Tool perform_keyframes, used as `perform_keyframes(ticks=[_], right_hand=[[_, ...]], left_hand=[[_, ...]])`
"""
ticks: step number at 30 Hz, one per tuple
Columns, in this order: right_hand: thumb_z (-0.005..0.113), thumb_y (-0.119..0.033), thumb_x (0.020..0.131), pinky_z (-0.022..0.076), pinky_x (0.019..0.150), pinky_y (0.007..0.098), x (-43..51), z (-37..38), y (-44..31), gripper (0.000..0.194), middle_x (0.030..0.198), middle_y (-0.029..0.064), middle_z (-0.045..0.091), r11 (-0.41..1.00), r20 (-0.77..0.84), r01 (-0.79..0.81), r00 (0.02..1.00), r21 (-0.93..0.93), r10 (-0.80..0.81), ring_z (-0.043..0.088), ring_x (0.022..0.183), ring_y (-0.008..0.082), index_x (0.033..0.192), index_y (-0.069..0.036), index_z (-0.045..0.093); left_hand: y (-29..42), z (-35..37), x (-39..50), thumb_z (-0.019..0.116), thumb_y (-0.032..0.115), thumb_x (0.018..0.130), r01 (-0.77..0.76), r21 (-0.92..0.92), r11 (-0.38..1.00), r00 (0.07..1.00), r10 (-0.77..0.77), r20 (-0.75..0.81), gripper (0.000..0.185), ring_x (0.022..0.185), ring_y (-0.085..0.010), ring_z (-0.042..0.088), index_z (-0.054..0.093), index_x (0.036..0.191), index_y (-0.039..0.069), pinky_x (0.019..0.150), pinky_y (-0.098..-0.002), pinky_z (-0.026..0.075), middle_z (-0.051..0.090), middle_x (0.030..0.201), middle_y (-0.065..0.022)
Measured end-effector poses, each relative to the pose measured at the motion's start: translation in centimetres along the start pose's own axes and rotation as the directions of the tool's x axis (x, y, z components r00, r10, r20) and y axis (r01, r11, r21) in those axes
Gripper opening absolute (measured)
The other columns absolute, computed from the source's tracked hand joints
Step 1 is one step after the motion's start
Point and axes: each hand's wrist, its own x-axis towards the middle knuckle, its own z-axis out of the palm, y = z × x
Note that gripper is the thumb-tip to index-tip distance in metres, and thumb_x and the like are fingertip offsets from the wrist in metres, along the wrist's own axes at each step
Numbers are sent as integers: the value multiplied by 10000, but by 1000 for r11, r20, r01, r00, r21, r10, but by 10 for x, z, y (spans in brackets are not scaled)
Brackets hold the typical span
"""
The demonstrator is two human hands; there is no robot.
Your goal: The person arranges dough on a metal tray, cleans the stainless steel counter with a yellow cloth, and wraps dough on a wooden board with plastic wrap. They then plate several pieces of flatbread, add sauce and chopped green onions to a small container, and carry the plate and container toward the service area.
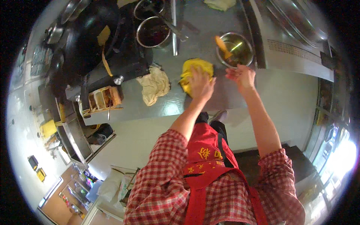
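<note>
My left hand (202, 84) presses down on a bunched yellow cloth (198, 66) on the grey metal counter (171, 105). To its right, my right hand (243, 77) is at the near rim of a round steel pot (251, 52), its fingers bent closely against the edge. Inside the pot is a shiny, dark greenish-yellow liquid (239, 47). An orange-handled brush (222, 46) leans in it against the left rim; its lower end is hard to make out. Left of the yellow cloth lies a crumpled cream cloth (154, 85).
A second steel pot (153, 32) with dark contents stands farther back, near a long handle (173, 26). At left are a large black wok (90, 31), a ladle (118, 80) and a divided seasoning box (102, 98). The counter's front edge (146, 116) runs before me.
</note>
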Motion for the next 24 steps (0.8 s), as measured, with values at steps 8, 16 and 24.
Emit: perform_keyframes(ticks=[8,16,24], right_hand=[[598,-279,948,590,667,422,41,8,-30,310,930,169,663,993,94,28,995,-113,-18,689,800,289,995,25,561],[597,-246,923,552,537,316,-100,-94,23,264,727,96,647,875,-125,-85,992,-477,29,638,616,168,911,16,628],[594,-182,878,516,527,315,-250,-242,103,192,738,79,652,804,-305,-335,931,-491,202,635,634,155,940,-12,659]], left_hand=[[43,19,-28,562,430,894,-465,-122,877,883,470,14,499,1350,-349,329,556,1310,155,1000,-569,334,442,1400,-150],[-76,-28,-44,609,289,879,-189,-62,980,925,199,323,251,857,-335,636,587,1034,93,732,-465,507,650,976,-118],[-18,-52,32,712,435,817,-101,-149,984,983,122,140,706,1282,-438,428,487,1313,-15,1051,-525,357,463,1375,-278]])
